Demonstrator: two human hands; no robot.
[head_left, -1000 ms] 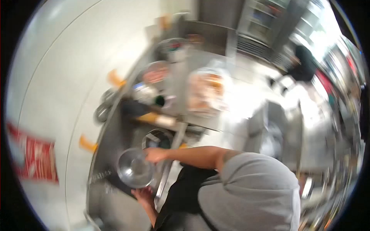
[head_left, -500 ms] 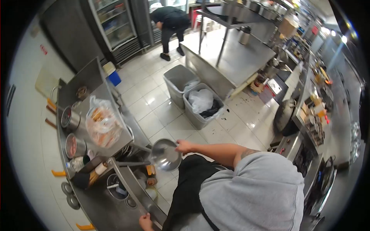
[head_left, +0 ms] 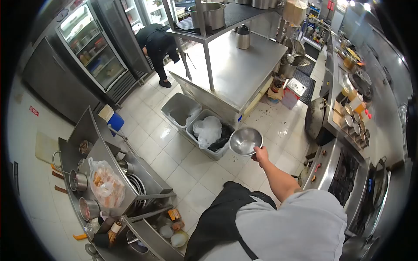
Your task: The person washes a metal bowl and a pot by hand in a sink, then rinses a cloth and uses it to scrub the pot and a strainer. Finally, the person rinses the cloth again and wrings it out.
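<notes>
My right hand (head_left: pixel 260 155) is closed on the rim of a shiny metal bowl (head_left: pixel 246 142). The bowl's inside faces up toward me, and I see nothing in it. My right arm stretches forward over the tiled floor, just short of two grey bins (head_left: pixel 213 153). In the nearer bin lie a clear plastic bag (head_left: pixel 207 132) and black plastic. My left hand is outside the view.
On the left, a steel counter (head_left: pixel 106 143) carries pots and a plastic bag of food (head_left: pixel 106 182). A steel table (head_left: pixel 230 65) stands ahead. The stove (head_left: pixel 344 178) is to my right. Another person (head_left: pixel 159 45) bends near the fridges.
My right hand has carried the bowl away from the left counter, rightward and toward the bins. My view has turned right. My left hand, earlier at the counter edge, has left the picture.
</notes>
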